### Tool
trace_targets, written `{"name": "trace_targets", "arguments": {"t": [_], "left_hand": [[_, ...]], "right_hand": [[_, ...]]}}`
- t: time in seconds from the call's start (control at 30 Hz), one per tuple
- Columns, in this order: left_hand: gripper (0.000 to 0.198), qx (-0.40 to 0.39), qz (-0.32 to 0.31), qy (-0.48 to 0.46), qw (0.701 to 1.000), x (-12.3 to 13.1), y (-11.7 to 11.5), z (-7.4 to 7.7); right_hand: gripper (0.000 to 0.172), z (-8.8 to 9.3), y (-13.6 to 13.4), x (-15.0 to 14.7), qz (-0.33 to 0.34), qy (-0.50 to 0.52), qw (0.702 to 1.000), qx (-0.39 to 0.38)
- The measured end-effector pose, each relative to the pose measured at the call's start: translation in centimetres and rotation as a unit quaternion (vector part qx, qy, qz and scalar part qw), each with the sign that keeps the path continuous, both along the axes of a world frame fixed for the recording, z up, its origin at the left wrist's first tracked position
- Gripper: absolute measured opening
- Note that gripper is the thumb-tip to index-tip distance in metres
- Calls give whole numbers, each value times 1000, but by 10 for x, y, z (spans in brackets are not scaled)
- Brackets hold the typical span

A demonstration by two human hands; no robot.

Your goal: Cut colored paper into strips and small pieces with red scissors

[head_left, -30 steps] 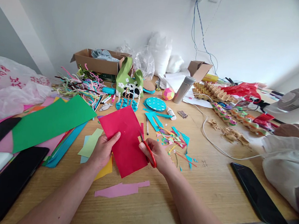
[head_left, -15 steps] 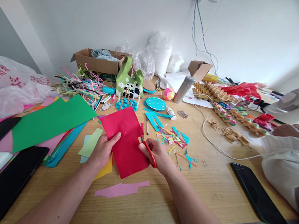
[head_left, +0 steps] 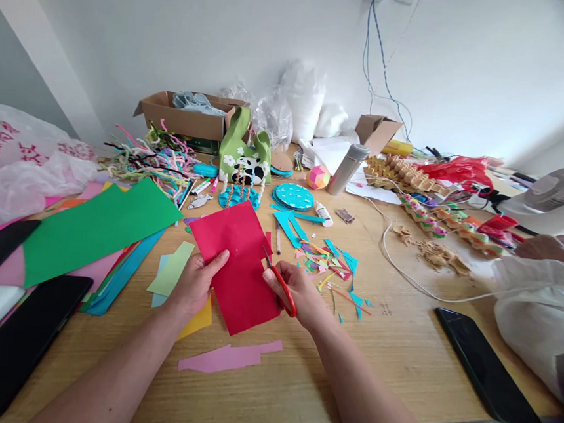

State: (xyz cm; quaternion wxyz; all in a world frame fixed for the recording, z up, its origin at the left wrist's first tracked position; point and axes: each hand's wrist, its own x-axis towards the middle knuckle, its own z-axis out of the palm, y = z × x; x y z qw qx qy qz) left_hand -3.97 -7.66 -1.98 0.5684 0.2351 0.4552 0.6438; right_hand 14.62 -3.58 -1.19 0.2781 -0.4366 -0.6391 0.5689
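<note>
The red paper (head_left: 236, 283) is a plain four-cornered sheet, longer than wide, with its long sides slanting from 11 o'clock to 5 o'clock. A small step is cut into its edge at about 2 to 3 o'clock. The left hand (head_left: 201, 280) pinches it at its 9 o'clock side, thumb across the face. The scissors (head_left: 285, 293), red-handled with thin dark blades, are in the right hand (head_left: 297, 288) at the sheet's 3 o'clock side, tips towards 11 o'clock beside the cut, handles towards 5 o'clock.
</note>
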Motion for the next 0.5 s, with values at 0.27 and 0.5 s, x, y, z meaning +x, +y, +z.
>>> {"name": "trace_targets", "arguments": {"t": [0.27, 0.5], "left_hand": [[41, 3, 9, -4, 1000, -1, 0, -4], [39, 4, 2, -12, 1000, -2, 1, -5]], "right_hand": [[47, 1, 0, 0, -1, -1, 999, -34], [47, 1, 0, 1, 6, 5, 999, -42]]}}
